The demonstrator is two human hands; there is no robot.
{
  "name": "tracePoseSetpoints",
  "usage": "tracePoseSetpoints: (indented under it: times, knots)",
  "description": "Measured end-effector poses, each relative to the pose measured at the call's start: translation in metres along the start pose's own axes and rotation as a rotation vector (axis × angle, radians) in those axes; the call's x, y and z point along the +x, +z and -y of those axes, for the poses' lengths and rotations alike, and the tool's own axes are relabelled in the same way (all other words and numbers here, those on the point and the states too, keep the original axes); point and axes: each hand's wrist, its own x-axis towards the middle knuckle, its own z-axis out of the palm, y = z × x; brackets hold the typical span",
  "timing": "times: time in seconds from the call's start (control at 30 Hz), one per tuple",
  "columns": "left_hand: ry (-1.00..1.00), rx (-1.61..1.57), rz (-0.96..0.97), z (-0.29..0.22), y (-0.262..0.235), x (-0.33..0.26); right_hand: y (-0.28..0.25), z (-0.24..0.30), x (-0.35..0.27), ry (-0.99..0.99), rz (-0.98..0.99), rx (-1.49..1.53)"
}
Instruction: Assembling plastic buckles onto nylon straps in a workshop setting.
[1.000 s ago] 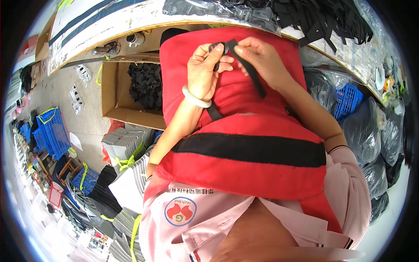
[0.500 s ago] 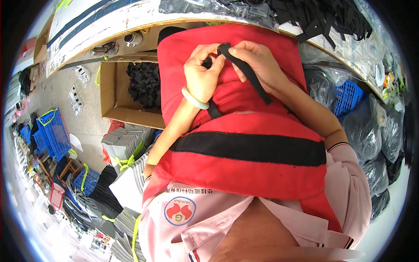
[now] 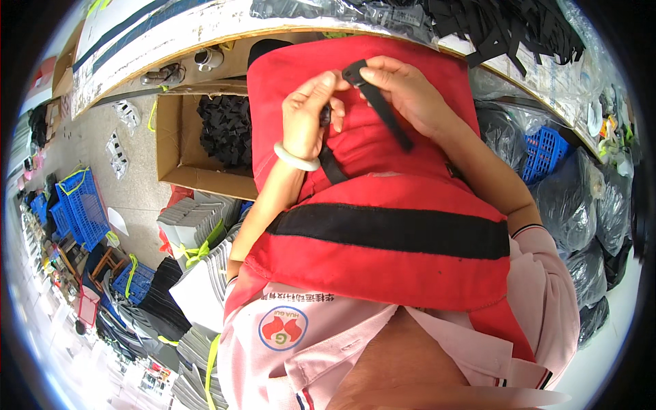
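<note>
Over the red apron [image 3: 424, 143] on my lap, my right hand [image 3: 408, 92] pinches a black strap [image 3: 388, 113] near its upper end. That end looks folded or fitted with a small dark piece; its exact form is too small to make out. The strap's free end hangs down toward me. My left hand [image 3: 306, 113], with a pale bangle on the wrist, is just left of the strap. Its thumb and forefinger point at the strap's upper end, while the other fingers curl around a small black piece [image 3: 325, 115] that is partly hidden.
A cardboard box [image 3: 208, 181] of short black pieces [image 3: 225, 130] stands at my left. Ahead is a worktable [image 3: 205, 44] with a heap of black straps [image 3: 506, 31]. Bundled grey sheets [image 3: 195, 222] lie near my left arm; filled plastic bags [image 3: 570, 198] and a blue basket [image 3: 544, 154] are right.
My left fingers have drawn back from the strap's upper end, and the left hand has turned. My right hand has lifted slightly with the strap, whose hanging end has swung left.
</note>
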Motion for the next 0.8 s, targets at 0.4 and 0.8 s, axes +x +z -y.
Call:
tracePoseSetpoints:
  times: [0.4,0.8]
  knots:
    - [0.197,0.215,-0.057,0.004,0.013,-0.001,0.007,0.013,-0.015,-0.166,-0.142,-0.494]
    - [0.44,0.423,0.089,0.002,0.003,-0.006,0.013,0.007,-0.007,-0.216,-0.223,-0.164]
